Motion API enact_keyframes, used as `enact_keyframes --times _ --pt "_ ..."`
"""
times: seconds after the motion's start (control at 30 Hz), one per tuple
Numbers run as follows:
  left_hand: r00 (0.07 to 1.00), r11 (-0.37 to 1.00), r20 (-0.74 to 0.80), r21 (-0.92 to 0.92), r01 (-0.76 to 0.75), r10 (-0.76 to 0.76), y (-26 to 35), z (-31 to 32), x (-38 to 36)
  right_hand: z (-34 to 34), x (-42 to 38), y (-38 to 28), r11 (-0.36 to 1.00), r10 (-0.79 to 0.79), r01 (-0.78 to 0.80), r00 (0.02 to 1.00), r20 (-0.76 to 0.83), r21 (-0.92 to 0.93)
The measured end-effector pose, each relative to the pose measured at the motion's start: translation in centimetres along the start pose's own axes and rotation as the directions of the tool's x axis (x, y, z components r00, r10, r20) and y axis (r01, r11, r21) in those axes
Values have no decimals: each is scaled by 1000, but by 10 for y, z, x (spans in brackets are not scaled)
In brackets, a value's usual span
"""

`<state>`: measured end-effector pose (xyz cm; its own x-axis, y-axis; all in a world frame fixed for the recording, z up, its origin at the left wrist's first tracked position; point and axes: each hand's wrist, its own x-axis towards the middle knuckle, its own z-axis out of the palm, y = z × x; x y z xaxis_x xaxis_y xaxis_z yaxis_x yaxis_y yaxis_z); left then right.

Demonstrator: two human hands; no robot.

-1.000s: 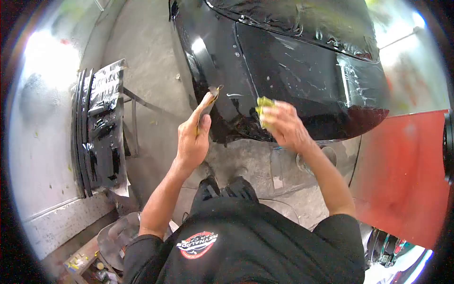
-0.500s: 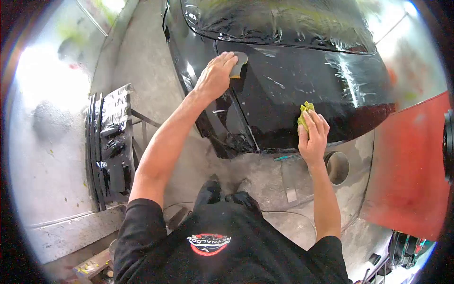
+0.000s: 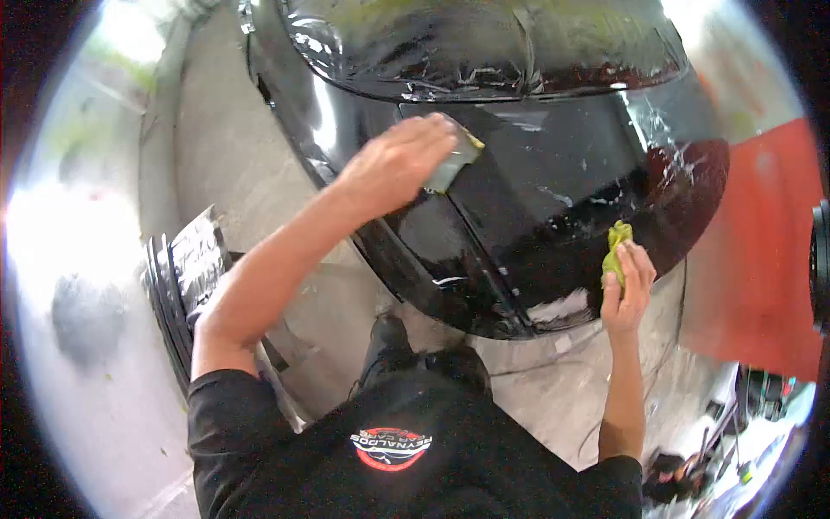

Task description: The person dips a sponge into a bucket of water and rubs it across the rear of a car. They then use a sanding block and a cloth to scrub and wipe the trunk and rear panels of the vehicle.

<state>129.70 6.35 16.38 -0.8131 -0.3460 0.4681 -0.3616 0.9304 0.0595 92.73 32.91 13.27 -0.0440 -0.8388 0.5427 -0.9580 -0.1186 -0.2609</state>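
- Left hand [image 3: 399, 163], as I watch from up here, lies with its fingers pressed together over the pad; its thumb is hidden from me. My right hand [image 3: 631, 290] pinches the cloth between thumb and fingers, out by the rounded end of the car.
- Black car body [image 3: 536, 233] spreads under both, glossy, with pale streaks near its rounded end. I judge it slick; pushing hard on that curve could make the left hand skid.
- Clear plastic sheet [image 3: 484, 43] covers the part above, creased along its lower edge. Should the left forearm or pad stray up there, it could snag and lift that edge.
- Red panel [image 3: 761, 259] stands beyond the right hand, apart from it.
- Grey pad [image 3: 450, 169] sits on the body, across the long seam. If it tips there, its edge could catch and score the finish.
- Yellow-green cloth [image 3: 616, 251] is crumpled; I can't tell whether it touches the body. Grit caught in its folds could scratch.
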Motion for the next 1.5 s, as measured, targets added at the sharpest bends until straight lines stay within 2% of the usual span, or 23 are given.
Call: enact_keyframes --times 0.1,0.17,0.33,0.47,0.57,0.7,0.83,0.93,1.07,1.13,1.27,1.4,1.5 --pt "997 996 -2 -59 -71 71 -48 -15 -34 12 4 -29 979 186 -191 980 -72 -66" --pt "991 983 -20 -126 -137 135 -58 -6 -29 20 7 -44 949 283 -296 952 -120 -111" --pt "972 954 -13 -192 -231 233 -47 12 26 20 10 -50 939 291 -313 944 -156 -141" --pt "950 935 -4 -178 -307 311 -57 7 27 18 11 -52 936 285 -311 945 -163 -165" --pt "957 943 91 -220 -249 274 -66 -10 8 17 12 -55 928 313 -337 936 -160 -160" --pt "962 945 102 -239 -225 255 -72 -9 -7 21 8 -46 931 304 -332 935 -181 -150" --pt "958 931 48 -255 -263 284 -28 24 67 21 10 -53 925 332 -357 926 -178 -129" --pt "948 922 44 -250 -295 315 -30 30 76 18 9 -54 922 334 -359 926 -174 -142" --pt "956 947 103 -201 -250 275 -52 -3 25 21 7 -47 933 319 -344 927 -198 -104" --pt "951 952 142 -180 -246 273 -53 -6 23 21 10 -46 930 322 -349 924 -206 -113" --pt "942 936 106 -191 -297 320 -18 29 95 19 11 -52 917 357 -385 909 -216 -101" --pt "933 936 114 -122 -329 342 -22 40 102 17 10 -50 936 306 -337 922 -238 -101" --pt "916 911 89 -177 -372 392 -21 28 90 14 9 -53 936 311 -340 919 -241 -89"
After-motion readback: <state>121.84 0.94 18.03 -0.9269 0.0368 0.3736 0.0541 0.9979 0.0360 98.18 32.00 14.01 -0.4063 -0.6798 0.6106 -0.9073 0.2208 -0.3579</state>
